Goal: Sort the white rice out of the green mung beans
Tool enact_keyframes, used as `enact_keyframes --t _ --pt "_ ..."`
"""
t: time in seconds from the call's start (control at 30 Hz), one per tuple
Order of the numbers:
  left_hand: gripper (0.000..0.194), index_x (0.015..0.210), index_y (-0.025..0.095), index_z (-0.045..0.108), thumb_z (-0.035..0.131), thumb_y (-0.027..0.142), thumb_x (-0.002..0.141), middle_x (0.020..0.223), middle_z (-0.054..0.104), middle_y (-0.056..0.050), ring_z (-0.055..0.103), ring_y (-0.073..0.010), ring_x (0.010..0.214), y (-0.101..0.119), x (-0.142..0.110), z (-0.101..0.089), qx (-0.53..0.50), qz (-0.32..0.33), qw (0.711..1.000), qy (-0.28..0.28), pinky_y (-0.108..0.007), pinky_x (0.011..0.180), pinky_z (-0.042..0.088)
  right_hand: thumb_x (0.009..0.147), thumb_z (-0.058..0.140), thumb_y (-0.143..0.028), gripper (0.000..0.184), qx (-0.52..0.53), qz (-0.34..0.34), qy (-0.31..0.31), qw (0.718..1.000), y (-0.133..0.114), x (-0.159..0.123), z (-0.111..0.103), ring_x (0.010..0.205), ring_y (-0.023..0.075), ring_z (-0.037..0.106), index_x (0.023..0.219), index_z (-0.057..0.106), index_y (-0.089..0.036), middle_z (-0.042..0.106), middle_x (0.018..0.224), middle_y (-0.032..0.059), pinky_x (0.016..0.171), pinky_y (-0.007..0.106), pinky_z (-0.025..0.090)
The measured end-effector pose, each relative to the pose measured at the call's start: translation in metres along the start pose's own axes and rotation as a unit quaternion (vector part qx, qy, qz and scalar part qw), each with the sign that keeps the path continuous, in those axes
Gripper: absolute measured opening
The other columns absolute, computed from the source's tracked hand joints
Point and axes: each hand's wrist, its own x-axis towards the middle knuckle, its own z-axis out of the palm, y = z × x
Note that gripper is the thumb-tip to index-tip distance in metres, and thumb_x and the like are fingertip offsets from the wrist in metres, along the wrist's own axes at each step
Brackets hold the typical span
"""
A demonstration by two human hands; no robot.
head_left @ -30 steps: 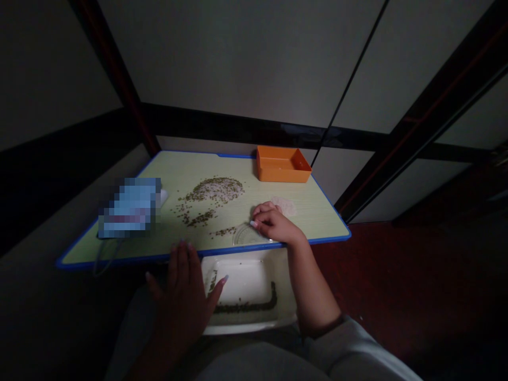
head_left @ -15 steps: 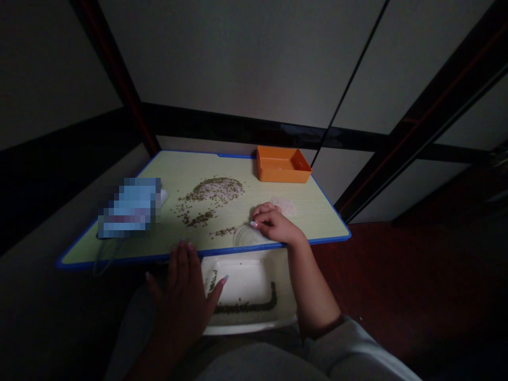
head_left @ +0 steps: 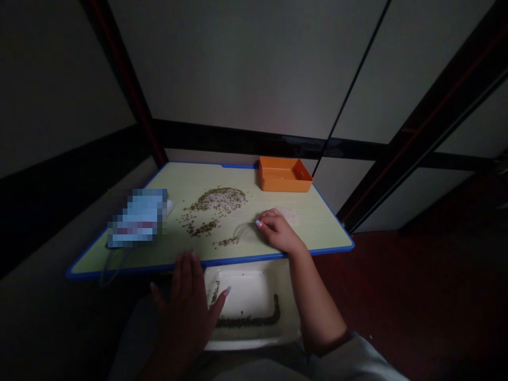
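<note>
Right hand [head_left: 278,232]: curled, fingertips at a clear dish [head_left: 246,233] lying at its 9 o'clock; grip unclear.
Left hand [head_left: 184,307]: open, fingers spread, at the front edge of the worktop [head_left: 222,177].
Mung beans [head_left: 204,228]: scattered at the dish's 9 to 11 o'clock.

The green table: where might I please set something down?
Bare patches lie between the table's far edge and the seed scatter, left of the orange tray, and right of the pale grains. Around the right hand and glass dish it is crowded.
</note>
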Motion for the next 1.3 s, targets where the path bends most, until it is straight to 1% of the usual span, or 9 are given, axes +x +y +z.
enact_keyframes --t 0.17,0.37,0.47,0.6,0.77,0.97,1.07,1.17,1.3 --pt "0.078 0.148 0.004 0.003 0.026 0.048 0.087 0.16 0.013 -0.021 0.01 -0.0309 0.149 -0.002 -0.001 0.006 0.006 0.004 1.0 0.016 -0.068 0.113 0.01 0.096 0.044 -0.029 0.03 -0.051 0.024 0.086 0.995 -0.001 0.003 0.003 0.085 0.0188 0.047 0.07 0.056 -0.019 0.058 0.08 0.0055 0.082 0.034 0.036" --pt "0.077 0.147 0.005 0.015 0.034 0.048 0.086 0.158 0.017 -0.022 0.014 -0.0331 0.148 -0.005 -0.001 0.007 0.009 0.012 1.0 0.026 -0.065 0.114 0.016 0.095 0.043 -0.028 0.028 -0.08 0.005 0.114 0.99 -0.006 0.002 0.004 0.084 0.0203 0.048 0.07 0.054 -0.02 0.058 0.079 0.0064 0.078 0.034 0.036" --pt "0.073 0.146 0.013 0.028 0.042 0.048 0.084 0.158 0.017 -0.022 0.01 -0.0374 0.148 -0.004 -0.003 0.0 0.013 0.019 0.999 0.041 -0.066 0.112 0.019 0.095 0.041 -0.028 0.029 -0.063 -0.021 0.118 0.991 -0.008 0.001 0.004 0.082 0.0197 0.048 0.069 0.05 -0.02 0.057 0.076 0.0054 0.077 0.034 0.037" --pt "0.061 0.138 0.026 0.044 0.05 0.047 0.081 0.157 0.027 -0.018 0.015 -0.0415 0.146 0.001 -0.006 -0.011 0.032 0.041 0.997 0.053 -0.072 0.11 0.013 0.095 0.04 -0.029 0.029 -0.059 -0.029 0.129 0.989 -0.007 0.0 0.004 0.08 0.0196 0.048 0.069 0.048 -0.021 0.055 0.075 0.005 0.077 0.034 0.038" --pt "0.062 0.142 0.036 0.034 0.048 0.046 0.083 0.158 0.027 -0.011 0.019 -0.0372 0.146 -0.002 -0.003 -0.008 0.031 0.091 0.995 0.034 -0.073 0.109 0.013 0.095 0.04 -0.029 0.029 -0.046 -0.024 0.142 0.989 -0.006 0.001 0.005 0.079 0.0196 0.048 0.068 0.046 -0.021 0.054 0.072 0.0044 0.076 0.034 0.038" --pt "0.066 0.145 0.037 0.021 0.044 0.047 0.085 0.161 0.017 -0.011 0.016 -0.0348 0.148 -0.011 0.0 0.004 0.004 0.114 0.993 0.014 -0.068 0.109 0.022 0.095 0.04 -0.029 0.03 -0.047 -0.019 0.145 0.988 -0.006 0.001 0.005 0.078 0.0199 0.049 0.066 0.045 -0.022 0.053 0.071 0.0044 0.074 0.033 0.04" --pt "0.065 0.146 0.035 0.021 0.043 0.044 0.086 0.16 0.02 -0.011 0.019 -0.0341 0.147 -0.01 -0.001 0.003 0.003 0.102 0.994 0.033 -0.068 0.109 0.023 0.095 0.04 -0.029 0.03 -0.051 -0.023 0.141 0.988 -0.007 0.001 0.005 0.077 0.02 0.048 0.065 0.044 -0.022 0.052 0.07 0.0044 0.073 0.033 0.039" --pt "0.064 0.145 0.028 0.029 0.046 0.042 0.085 0.159 0.021 -0.016 0.017 -0.0352 0.147 -0.007 -0.002 0.001 -0.001 0.071 0.994 0.084 -0.065 0.111 0.022 0.095 0.039 -0.03 0.032 -0.047 -0.021 0.144 0.988 -0.007 0.001 0.004 0.075 0.0198 0.048 0.065 0.043 -0.022 0.052 0.069 0.004 0.071 0.033 0.039" --pt "0.064 0.144 0.027 0.033 0.047 0.045 0.084 0.159 0.021 -0.015 0.017 -0.0359 0.147 -0.014 0.002 0.0 -0.035 0.093 0.99 0.104 -0.067 0.112 0.021 0.096 0.037 -0.032 0.033 -0.028 -0.018 0.17 0.985 -0.008 0.001 0.004 0.075 0.0199 0.048 0.065 0.044 -0.022 0.052 0.069 0.0041 0.071 0.033 0.039"
